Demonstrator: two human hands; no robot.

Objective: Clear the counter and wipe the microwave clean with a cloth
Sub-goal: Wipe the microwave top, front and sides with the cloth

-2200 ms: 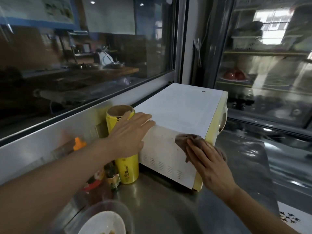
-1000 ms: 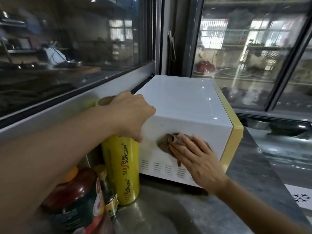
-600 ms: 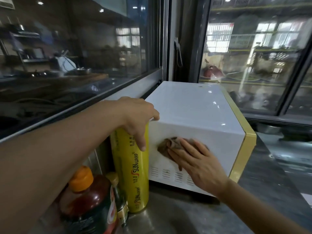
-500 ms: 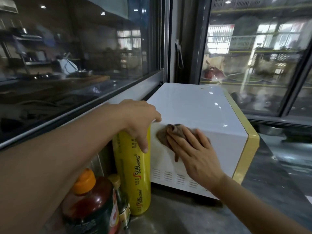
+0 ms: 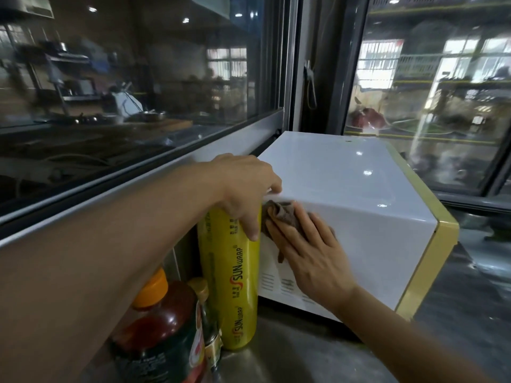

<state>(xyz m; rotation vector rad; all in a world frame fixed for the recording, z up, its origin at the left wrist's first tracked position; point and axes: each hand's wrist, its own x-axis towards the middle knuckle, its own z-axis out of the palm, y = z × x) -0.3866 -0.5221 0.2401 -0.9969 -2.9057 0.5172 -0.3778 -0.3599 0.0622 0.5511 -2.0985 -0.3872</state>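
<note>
A white microwave (image 5: 359,189) with a yellow front frame stands on the steel counter (image 5: 290,357) in the window corner. My right hand (image 5: 307,250) presses a brown cloth (image 5: 279,214) flat against the upper left part of the microwave's near side wall, just below the top edge. My left hand (image 5: 246,189) rests over the top of a tall yellow roll of cling wrap (image 5: 232,283) that stands upright right beside the microwave, fingers curled down its side and touching the microwave's corner.
A red sauce bottle (image 5: 160,327) with an orange cap and a small dark bottle (image 5: 207,313) stand at the near left against the wall. Glass windows run along the left and behind. A dark counter stretch (image 5: 456,313) lies to the right of the microwave.
My right hand slid the cloth up and to the left along the microwave's side, up to its top left corner. My left hand stayed on the yellow roll.
</note>
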